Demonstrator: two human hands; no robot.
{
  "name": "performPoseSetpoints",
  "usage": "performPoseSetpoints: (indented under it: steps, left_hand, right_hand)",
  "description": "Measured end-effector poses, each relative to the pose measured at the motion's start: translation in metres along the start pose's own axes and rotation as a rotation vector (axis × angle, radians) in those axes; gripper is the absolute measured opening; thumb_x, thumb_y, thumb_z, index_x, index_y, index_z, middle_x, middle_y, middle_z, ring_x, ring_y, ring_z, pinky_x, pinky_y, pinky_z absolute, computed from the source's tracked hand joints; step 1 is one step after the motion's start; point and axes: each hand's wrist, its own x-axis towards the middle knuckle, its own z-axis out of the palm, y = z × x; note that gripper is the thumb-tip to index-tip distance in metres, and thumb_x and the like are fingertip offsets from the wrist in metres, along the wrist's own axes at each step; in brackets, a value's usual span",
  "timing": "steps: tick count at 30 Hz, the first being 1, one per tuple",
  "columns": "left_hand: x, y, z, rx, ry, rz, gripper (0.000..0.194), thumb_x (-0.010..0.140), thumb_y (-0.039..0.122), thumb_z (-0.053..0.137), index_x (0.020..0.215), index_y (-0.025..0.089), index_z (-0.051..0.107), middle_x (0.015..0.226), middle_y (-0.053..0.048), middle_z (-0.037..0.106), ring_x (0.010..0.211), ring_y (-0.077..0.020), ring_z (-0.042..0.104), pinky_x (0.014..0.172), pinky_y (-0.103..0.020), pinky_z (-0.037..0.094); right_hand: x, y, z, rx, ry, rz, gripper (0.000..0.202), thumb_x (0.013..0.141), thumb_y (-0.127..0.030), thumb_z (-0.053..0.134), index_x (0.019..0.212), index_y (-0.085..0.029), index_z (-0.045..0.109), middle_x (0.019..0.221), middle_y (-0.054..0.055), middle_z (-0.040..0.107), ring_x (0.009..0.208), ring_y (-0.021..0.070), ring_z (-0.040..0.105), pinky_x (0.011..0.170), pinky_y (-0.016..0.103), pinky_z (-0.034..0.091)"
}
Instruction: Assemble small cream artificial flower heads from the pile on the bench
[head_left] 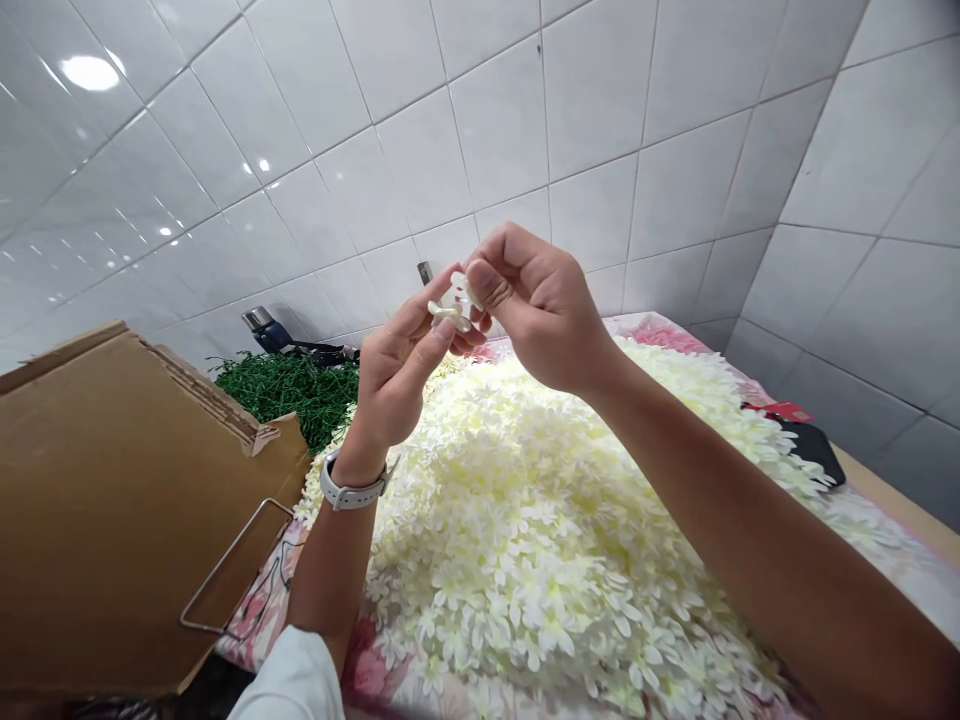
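Both hands are raised close together above a large heap of white and pale yellow artificial flowers (540, 500). My left hand (409, 365) pinches a small cream flower (450, 318) between thumb and fingers, and a pale watch strap circles that wrist. Beside it, my right hand (536, 310) holds another white petal piece (465, 290) between thumb and curled fingers. The two pieces are nearly touching or overlap in view; which, I cannot tell.
At the left stands an open cardboard box (135, 500) with a bent metal wire (217, 575) by it. Green stems (289, 395) and a dark bottle (268, 330) lie behind. A black object (817, 450) sits at the right, near the tiled wall (585, 110).
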Motion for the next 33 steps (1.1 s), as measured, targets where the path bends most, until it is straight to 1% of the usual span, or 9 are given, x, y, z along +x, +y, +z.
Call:
performPoseSetpoints:
  steps: [3,7,9,12,15,17,21,27,33]
  left_hand:
    - [0.002,0.001,-0.003,0.005,0.023,0.004,0.039,0.1,0.03,0.059,0.138,0.031,0.064,0.114,-0.006,0.078,0.086,-0.0147,0.074,0.082,-0.03,0.063]
    - [0.005,0.0,-0.008,-0.023,0.055,0.015,0.037,0.099,0.027,0.059,0.135,0.029,0.067,0.092,-0.004,0.078,0.083,-0.0139,0.072,0.081,-0.028,0.062]
    - [0.006,-0.003,-0.011,-0.025,0.062,0.019,0.037,0.099,0.029,0.058,0.135,0.028,0.068,0.089,-0.004,0.077,0.082,-0.0139,0.071,0.079,-0.027,0.061]
    - [0.007,-0.006,-0.013,-0.05,0.044,0.014,0.038,0.098,0.03,0.058,0.135,0.028,0.068,0.087,-0.003,0.076,0.079,-0.0137,0.069,0.077,-0.027,0.06]
    - [0.006,-0.007,-0.011,-0.082,0.032,0.007,0.037,0.098,0.03,0.058,0.133,0.029,0.069,0.087,-0.003,0.076,0.08,-0.0133,0.068,0.078,-0.026,0.059]
    - [0.006,-0.007,-0.01,-0.102,0.027,-0.002,0.036,0.097,0.03,0.059,0.132,0.029,0.07,0.087,-0.002,0.076,0.08,-0.0127,0.068,0.079,-0.026,0.059]
    - [0.004,-0.007,-0.008,-0.091,0.004,-0.022,0.037,0.098,0.033,0.059,0.133,0.028,0.069,0.088,-0.002,0.076,0.081,-0.013,0.069,0.08,-0.027,0.059]
    - [0.004,-0.006,-0.007,-0.064,-0.01,-0.035,0.037,0.098,0.036,0.06,0.133,0.027,0.069,0.088,-0.003,0.075,0.081,-0.014,0.069,0.08,-0.029,0.059]
    - [0.004,-0.005,-0.006,-0.047,0.015,-0.036,0.034,0.097,0.037,0.06,0.129,0.027,0.071,0.086,-0.003,0.075,0.08,-0.0152,0.069,0.079,-0.031,0.059]
  right_hand:
    - [0.002,0.003,-0.004,0.004,0.045,0.02,0.041,0.087,-0.058,0.074,0.08,-0.024,0.051,0.076,-0.001,0.06,0.066,0.0119,0.06,0.061,0.029,0.055]
    - [0.005,0.008,-0.011,0.073,0.114,0.061,0.041,0.083,-0.057,0.078,0.082,-0.023,0.056,0.077,-0.001,0.064,0.067,0.0115,0.061,0.062,0.028,0.055]
    - [0.007,0.011,-0.015,0.111,0.137,0.086,0.043,0.078,-0.056,0.084,0.082,-0.024,0.056,0.076,-0.003,0.063,0.066,0.0105,0.059,0.062,0.027,0.056]
    - [0.009,0.012,-0.021,0.172,0.125,0.132,0.048,0.065,-0.049,0.095,0.087,-0.024,0.059,0.075,-0.005,0.06,0.067,0.0096,0.057,0.062,0.025,0.056]
    - [0.009,0.012,-0.023,0.217,0.078,0.164,0.05,0.062,-0.042,0.098,0.094,-0.022,0.066,0.081,-0.003,0.063,0.069,0.0089,0.057,0.063,0.024,0.056]
    - [0.008,0.013,-0.023,0.231,0.06,0.157,0.046,0.062,-0.041,0.098,0.091,-0.021,0.068,0.082,-0.002,0.064,0.07,0.0085,0.058,0.064,0.023,0.055]
    - [0.006,0.018,-0.022,0.193,0.058,0.145,0.047,0.054,-0.044,0.1,0.079,-0.021,0.068,0.072,-0.004,0.064,0.065,0.0092,0.057,0.064,0.025,0.055]
    - [0.006,0.027,-0.025,0.029,0.106,0.071,0.046,0.064,-0.057,0.092,0.073,-0.022,0.064,0.065,-0.005,0.06,0.058,0.0086,0.051,0.055,0.025,0.047]
    - [0.004,0.032,-0.031,-0.114,0.089,0.077,0.047,0.068,-0.06,0.088,0.072,-0.021,0.061,0.055,-0.007,0.048,0.048,0.007,0.035,0.042,0.025,0.024]
